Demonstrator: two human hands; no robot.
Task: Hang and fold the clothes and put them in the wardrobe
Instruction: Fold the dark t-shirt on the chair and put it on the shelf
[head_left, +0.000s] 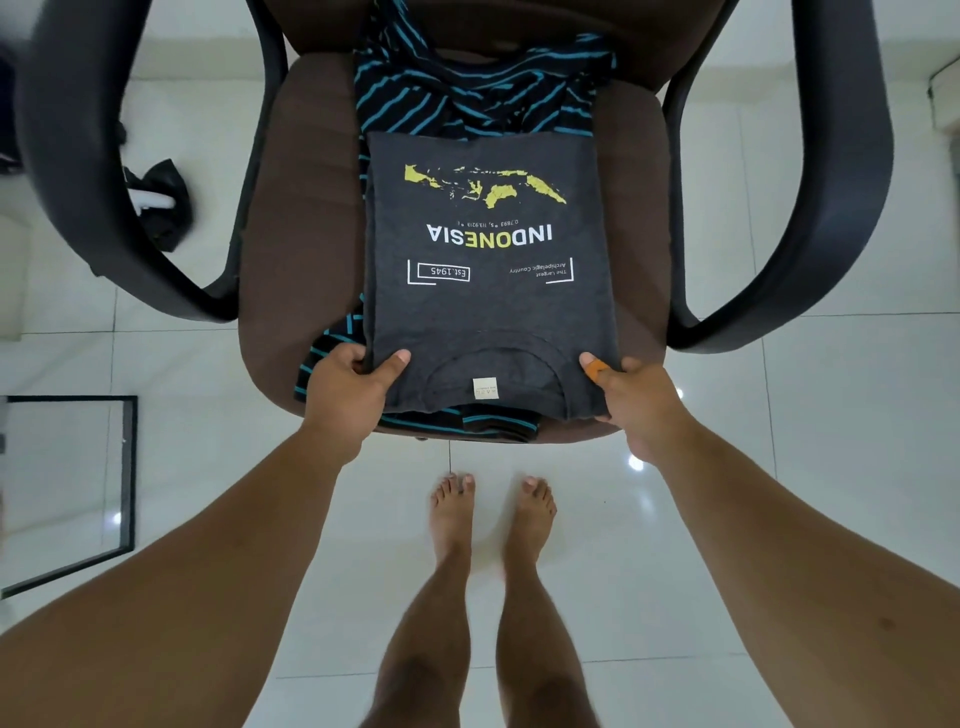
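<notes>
Gripping the folded grey T-shirt (488, 260) at its collar corners, left hand (345, 389) and right hand (631, 397) apart, I am keeping it flat at frame centre atop the striped shirt (467, 93) on the brown chair seat (296, 234).

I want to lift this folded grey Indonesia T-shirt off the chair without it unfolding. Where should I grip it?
Probably at the two near corners by the collar, as the left hand and right hand do now: thumbs on top, fingers underneath. The grey T-shirt lies flat on the striped garment, its collar edge facing you.
</notes>
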